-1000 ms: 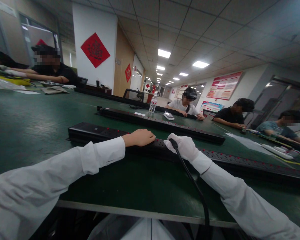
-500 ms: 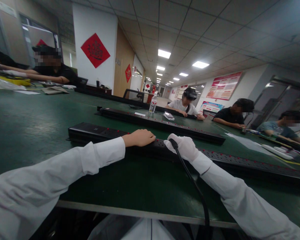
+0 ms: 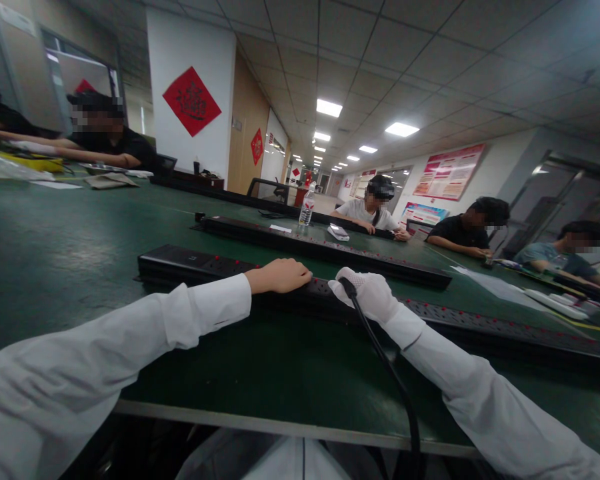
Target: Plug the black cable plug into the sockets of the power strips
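Note:
A long black power strip (image 3: 190, 265) with red switches lies across the green table (image 3: 70, 267) in front of me. My bare left hand (image 3: 281, 275) rests on top of the strip, fingers curled down over it. Just to its right, my white-gloved right hand (image 3: 367, 293) is closed around the plug end of a thick black cable (image 3: 387, 373), pressed against the strip. The cable runs back over my right sleeve and drops off the table's near edge.
A second black power strip (image 3: 320, 248) lies parallel farther back, with a third beyond it. A water bottle (image 3: 307, 207) and a small white device (image 3: 338, 232) stand behind them. Several people sit at the table's far left and right sides.

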Tool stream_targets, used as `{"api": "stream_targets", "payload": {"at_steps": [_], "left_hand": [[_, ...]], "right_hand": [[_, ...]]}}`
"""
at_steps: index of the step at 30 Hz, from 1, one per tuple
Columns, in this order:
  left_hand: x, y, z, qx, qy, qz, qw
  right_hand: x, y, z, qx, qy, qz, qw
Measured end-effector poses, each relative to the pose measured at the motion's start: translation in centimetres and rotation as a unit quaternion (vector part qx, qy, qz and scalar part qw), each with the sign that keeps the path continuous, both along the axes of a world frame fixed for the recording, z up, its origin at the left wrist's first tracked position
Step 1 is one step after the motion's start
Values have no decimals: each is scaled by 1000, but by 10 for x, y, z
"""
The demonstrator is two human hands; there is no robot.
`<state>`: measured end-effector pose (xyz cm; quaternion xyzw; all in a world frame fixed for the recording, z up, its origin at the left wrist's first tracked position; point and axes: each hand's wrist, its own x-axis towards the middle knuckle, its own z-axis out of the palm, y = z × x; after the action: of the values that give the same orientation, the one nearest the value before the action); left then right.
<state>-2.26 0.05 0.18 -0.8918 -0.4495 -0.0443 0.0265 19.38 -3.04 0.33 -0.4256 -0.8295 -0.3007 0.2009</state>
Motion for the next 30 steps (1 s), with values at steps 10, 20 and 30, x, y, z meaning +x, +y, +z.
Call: {"api": "stream_targets", "payload": {"at_steps": [10, 20, 30], "left_hand": [[0, -1, 1, -14, -10, 2, 1000], [0, 1, 0, -3, -3, -6, 1000], [0, -1, 1, -9, -8, 4, 1000]], "right_hand": [[0, -1, 1, -8, 4, 9, 1000], [1, 1, -1, -10, 2, 0, 1000], [0, -1, 1, -11, -2, 0, 1000]]}}
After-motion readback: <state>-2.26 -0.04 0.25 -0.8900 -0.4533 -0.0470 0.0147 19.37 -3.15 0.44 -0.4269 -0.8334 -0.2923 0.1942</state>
